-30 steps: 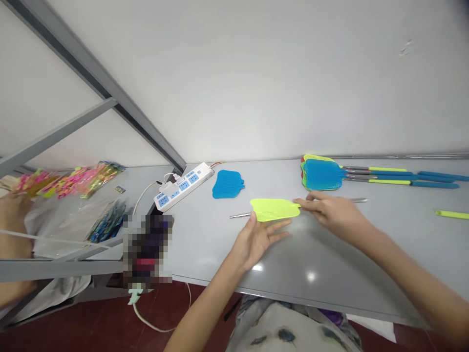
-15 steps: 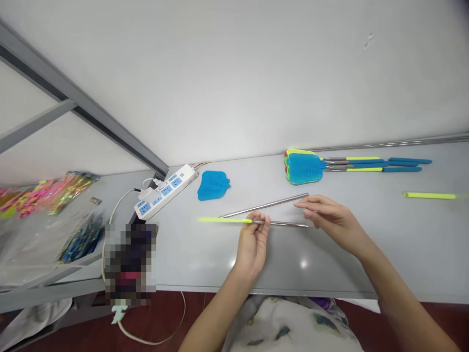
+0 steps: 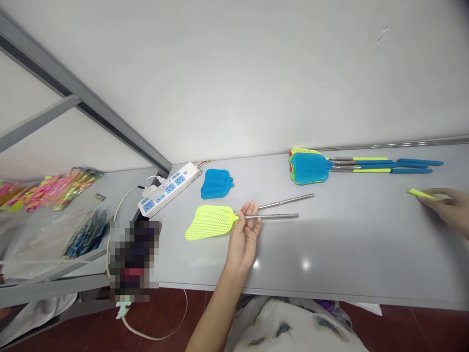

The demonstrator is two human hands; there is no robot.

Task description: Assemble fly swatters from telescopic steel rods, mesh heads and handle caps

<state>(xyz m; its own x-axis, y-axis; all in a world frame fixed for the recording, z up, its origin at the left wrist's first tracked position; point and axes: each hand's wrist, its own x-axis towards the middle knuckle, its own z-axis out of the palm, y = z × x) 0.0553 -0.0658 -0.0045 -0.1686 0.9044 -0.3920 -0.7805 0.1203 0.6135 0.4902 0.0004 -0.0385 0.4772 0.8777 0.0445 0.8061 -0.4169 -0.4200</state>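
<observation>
My left hand (image 3: 242, 239) is closed around the neck of a yellow fly swatter (image 3: 210, 222), whose mesh head lies to the left. Its metal rod sticks out to the right with a bare end. Behind this hand a loose metal rod (image 3: 287, 201) lies slanted on the table. At the far right my right hand (image 3: 450, 208) has its fingers closed on a yellow handle sleeve (image 3: 415, 192); the hand is partly cut off by the frame edge. A loose blue swatter head (image 3: 216, 184) rests behind the yellow one.
A pile of fly swatters (image 3: 311, 168) with yellow and blue handles lies near the wall. Long thin rods (image 3: 388, 145) run along the wall. A white power strip (image 3: 170, 188) with cables stands at left, beside a metal frame (image 3: 91, 117) and bagged colourful items (image 3: 54, 190).
My right hand has moved from near the rod's end to the far right and taken hold of the yellow sleeve. The swatter has turned, so its mesh face now shows.
</observation>
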